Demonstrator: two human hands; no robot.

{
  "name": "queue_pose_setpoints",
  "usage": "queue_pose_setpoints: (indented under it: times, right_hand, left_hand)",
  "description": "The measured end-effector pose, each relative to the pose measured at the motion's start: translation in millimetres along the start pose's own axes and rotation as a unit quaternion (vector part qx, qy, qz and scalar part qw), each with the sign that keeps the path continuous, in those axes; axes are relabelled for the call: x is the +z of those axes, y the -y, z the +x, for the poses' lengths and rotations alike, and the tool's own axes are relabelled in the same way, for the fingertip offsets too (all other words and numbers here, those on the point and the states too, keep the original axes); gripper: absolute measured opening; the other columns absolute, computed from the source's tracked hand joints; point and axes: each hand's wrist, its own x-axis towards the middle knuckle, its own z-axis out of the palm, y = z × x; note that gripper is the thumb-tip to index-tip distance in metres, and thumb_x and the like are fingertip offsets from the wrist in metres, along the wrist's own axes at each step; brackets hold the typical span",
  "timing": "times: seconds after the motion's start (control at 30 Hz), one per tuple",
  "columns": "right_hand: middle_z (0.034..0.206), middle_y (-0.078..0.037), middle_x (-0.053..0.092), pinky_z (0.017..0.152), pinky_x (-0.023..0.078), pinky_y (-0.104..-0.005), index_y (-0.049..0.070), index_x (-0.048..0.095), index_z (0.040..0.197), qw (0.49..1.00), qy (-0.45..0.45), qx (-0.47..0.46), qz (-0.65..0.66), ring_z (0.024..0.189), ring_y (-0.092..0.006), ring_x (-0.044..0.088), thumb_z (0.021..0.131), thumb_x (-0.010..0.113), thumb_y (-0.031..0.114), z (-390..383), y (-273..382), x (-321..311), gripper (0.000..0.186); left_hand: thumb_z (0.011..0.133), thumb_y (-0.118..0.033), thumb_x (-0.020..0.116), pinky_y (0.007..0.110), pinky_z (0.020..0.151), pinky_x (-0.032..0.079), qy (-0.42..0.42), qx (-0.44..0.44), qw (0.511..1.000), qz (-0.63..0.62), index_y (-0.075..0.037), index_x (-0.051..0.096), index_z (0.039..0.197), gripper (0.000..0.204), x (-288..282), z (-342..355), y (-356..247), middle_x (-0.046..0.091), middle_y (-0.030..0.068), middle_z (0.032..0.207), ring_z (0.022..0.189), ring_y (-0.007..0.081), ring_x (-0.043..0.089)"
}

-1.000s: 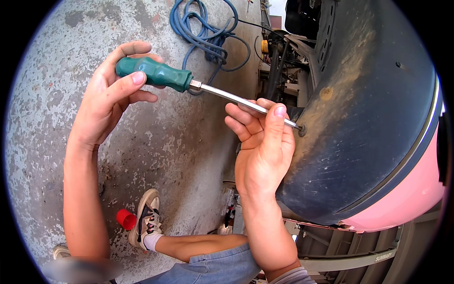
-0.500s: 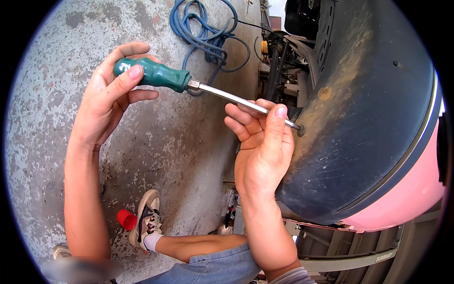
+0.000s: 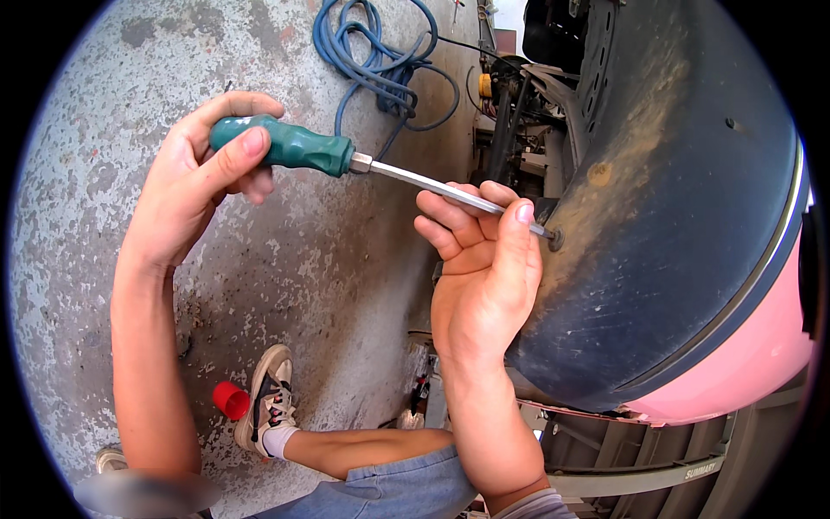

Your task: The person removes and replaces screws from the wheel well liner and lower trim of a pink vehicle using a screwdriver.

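Observation:
A screwdriver with a green handle (image 3: 298,145) and a long metal shank lies across the view, sloping down to the right. Around its handle my left hand (image 3: 194,164) is closed, thumb on the near side. My right hand (image 3: 484,268) pinches the shank close to the tip, between thumb and fingers. The tip meets a small round fastener (image 3: 556,240) at the edge of a scuffed dark plastic panel (image 3: 657,251). Brownish dirt marks the panel around a round spot above the fastener. The fastener's head is partly hidden by the tip.
A coiled blue hose (image 3: 380,65) lies on the worn grey floor (image 3: 86,216). A red cup-like piece (image 3: 231,400) sits beside my shoe (image 3: 268,398). Pink bodywork (image 3: 735,368) borders the panel at lower right. Exposed vehicle parts (image 3: 519,112) show behind the panel.
My left hand's fingers have shifted around the handle, the lower ones curling in. The screwdriver and right hand have moved slightly right and down; the tip stays at the fastener.

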Motion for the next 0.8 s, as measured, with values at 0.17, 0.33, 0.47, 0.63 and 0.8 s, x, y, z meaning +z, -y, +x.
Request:
queue_pose_setpoints:
  times: [0.17, 0.33, 0.47, 0.63, 0.8]
  right_hand:
    - [0.105, -0.021, 0.062, 0.076, 0.057, -0.0368, -0.001, 0.051, 0.107, 0.999, 0.03, 0.016, 0.004, 0.092, -0.0297, 0.066, 0.1, 0.042, 0.027, -2, -3, 0, 0.03]
    - [0.109, -0.022, 0.06, 0.082, 0.056, -0.0366, -0.003, 0.05, 0.108, 0.994, 0.073, 0.073, -0.02, 0.096, -0.0295, 0.065, 0.101, 0.041, 0.025, -15, -19, -4, 0.03]
    - [0.109, -0.023, 0.061, 0.082, 0.056, -0.037, -0.002, 0.05, 0.109, 0.993, 0.059, 0.102, -0.015, 0.096, -0.0305, 0.065, 0.101, 0.041, 0.023, -27, -30, -18, 0.029]
    - [0.11, -0.025, 0.06, 0.083, 0.056, -0.0384, -0.002, 0.05, 0.11, 0.994, 0.034, 0.099, -0.019, 0.096, -0.0323, 0.065, 0.101, 0.04, 0.02, -38, -29, -44, 0.025]
    - [0.11, -0.026, 0.06, 0.085, 0.055, -0.0395, -0.002, 0.05, 0.11, 0.994, 0.042, 0.1, -0.022, 0.098, -0.0335, 0.065, 0.101, 0.039, 0.02, -50, -26, -49, 0.026]
  left_hand:
    - [0.093, -0.049, 0.051, 0.019, 0.036, 0.033, 0.006, -0.177, 0.984, 0.033, -0.004, 0.059, 0.089, 0.046, -1, 3, 0, 0.05, 0.0007, 0.056, 0.039, 0.0054, 0.044]
    - [0.093, -0.049, 0.051, 0.019, 0.035, 0.033, 0.004, -0.226, 0.974, 0.032, -0.004, 0.06, 0.085, 0.046, -15, -2, 26, 0.047, -0.0006, 0.051, 0.037, 0.0065, 0.043]
    - [0.091, -0.043, 0.057, 0.02, 0.042, 0.046, 0.102, -0.276, 0.956, 0.014, -0.001, 0.063, 0.095, 0.042, -30, -16, 46, 0.058, 0.0048, 0.061, 0.044, 0.0103, 0.055]
    - [0.086, -0.039, 0.065, 0.023, 0.05, 0.053, 0.21, -0.291, 0.933, 0.008, 0.002, 0.065, 0.103, 0.045, -20, -19, 48, 0.064, 0.0068, 0.073, 0.059, 0.0136, 0.064]
    - [0.085, -0.035, 0.066, 0.024, 0.054, 0.055, 0.243, -0.294, 0.924, 0.007, 0.003, 0.064, 0.106, 0.044, -18, -21, 48, 0.065, 0.0075, 0.076, 0.062, 0.0148, 0.066]
